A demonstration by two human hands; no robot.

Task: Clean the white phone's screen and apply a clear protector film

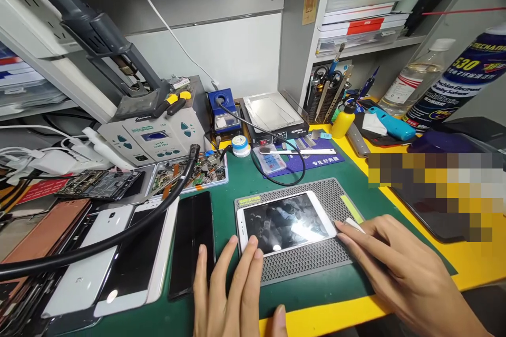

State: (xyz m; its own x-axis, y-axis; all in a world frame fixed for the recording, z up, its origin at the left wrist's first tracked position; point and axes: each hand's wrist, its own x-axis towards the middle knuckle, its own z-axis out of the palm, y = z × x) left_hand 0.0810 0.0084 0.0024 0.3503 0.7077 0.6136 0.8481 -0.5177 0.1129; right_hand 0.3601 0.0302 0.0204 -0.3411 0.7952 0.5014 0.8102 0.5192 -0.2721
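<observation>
A white smartphone (288, 221) with a dark, glossy screen lies face up on a grey perforated mat (302, 267). My right hand (399, 258) is at the phone's right end, thumb and fingers pinched together on a small white tool (354, 225). Most of that tool is hidden by the fingers, and its tip is too small to make out. My left hand (233, 289) is spread with the fingers apart. Its fingertips reach the phone's lower left corner; whether they press on it I cannot tell. A black phone (192, 242) lies just left of that hand.
Several phones, one a white phone (89, 260), line the left side. A thick black hose (130, 237) crosses over them. Behind stand a rework station (158, 137), a flux tub (240, 146) and a heating plate (272, 116). A yellow bottle (343, 120) stands back right.
</observation>
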